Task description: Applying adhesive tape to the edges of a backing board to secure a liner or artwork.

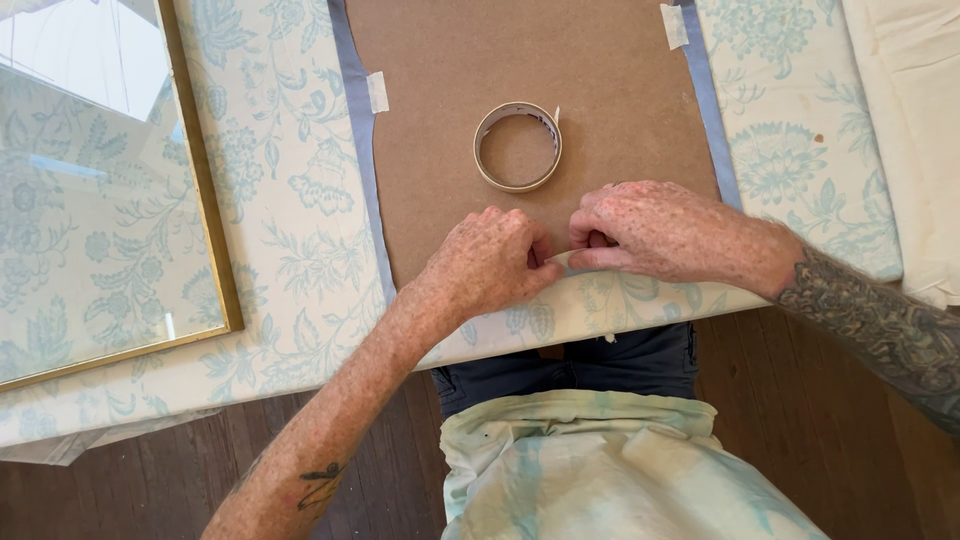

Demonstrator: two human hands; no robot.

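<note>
Tape strip (560,260) crosswise between left hand (490,262) and right hand (660,232) fingers.

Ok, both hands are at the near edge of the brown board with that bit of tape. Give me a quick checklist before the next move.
1. Tape strip pinched between left hand and right hand: ok.
2. Strip sits at the near edge of the brown backing board: ok.
3. Strip stuck down flat: cannot tell, fingers cover it.
4. Tape roll within reach, lying flat on the board: ok.
5. Side tabs already on, left tab and right tab: ok.
6. Gold-framed glass set apart, left of the board: ok.
</note>
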